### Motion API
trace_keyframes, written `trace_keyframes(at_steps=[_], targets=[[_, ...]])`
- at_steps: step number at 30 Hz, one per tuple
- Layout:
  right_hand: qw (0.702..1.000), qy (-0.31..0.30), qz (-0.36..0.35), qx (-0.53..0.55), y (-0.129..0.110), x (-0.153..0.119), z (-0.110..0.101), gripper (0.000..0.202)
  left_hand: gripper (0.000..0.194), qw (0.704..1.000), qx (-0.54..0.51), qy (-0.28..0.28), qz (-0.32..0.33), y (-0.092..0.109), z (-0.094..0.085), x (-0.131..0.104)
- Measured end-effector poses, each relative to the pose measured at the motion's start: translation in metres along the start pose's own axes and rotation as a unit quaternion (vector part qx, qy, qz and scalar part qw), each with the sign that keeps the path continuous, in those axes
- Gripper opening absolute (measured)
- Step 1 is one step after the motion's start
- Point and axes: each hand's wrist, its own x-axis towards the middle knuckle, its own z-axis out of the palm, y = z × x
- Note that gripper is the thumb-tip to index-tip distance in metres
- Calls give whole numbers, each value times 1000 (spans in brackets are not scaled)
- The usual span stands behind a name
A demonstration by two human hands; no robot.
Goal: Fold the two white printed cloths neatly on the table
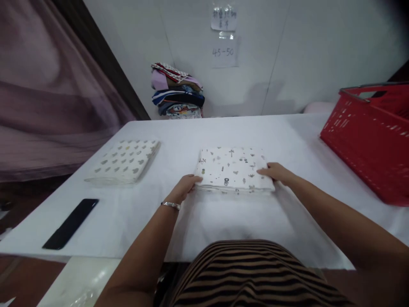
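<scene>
In front of me a folded white cloth (231,168) with small scattered prints lies over the table's middle. My left hand (187,186) grips its near left corner, thumb on top and fingers underneath. At the right edge, my right hand (277,172) pinches the cloth in the same way. The fingers below the fabric are hidden on both sides. To the left rests another folded white cloth (123,162) with a grey repeated print, apart from my hands.
A white-covered table (153,226) carries a black phone (70,224) near its left front edge. At the right stands a red plastic basket (370,140). Several folded fabrics form a stack (179,91) by the wall, below paper signs (224,51). A pinkish curtain (47,85) hangs at left.
</scene>
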Motion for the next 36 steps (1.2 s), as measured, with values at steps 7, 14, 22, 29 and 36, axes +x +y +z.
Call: trace_keyframes(at_steps=[7, 14, 22, 29, 36], targets=[[980, -63, -43, -183, 11, -27, -3, 50, 34, 1000, 23, 22, 5, -2, -29, -7], [922, 42, -298, -244, -64, 48, 5, 46, 45, 999, -28, 14, -12, -2, -26, -7], [970, -151, -136, -137, -69, 64, 3, 42, 60, 996, -20, 77, 40, 20, -47, 31], [995, -100, -29, -6, -21, 25, 2, 44, 80, 992, -21, 77, 96, 61, -7, 101], [995, -68, -28, -72, -26, 34, -4, 63, 91, 994, -81, 54, 47, 59, -7, 95]])
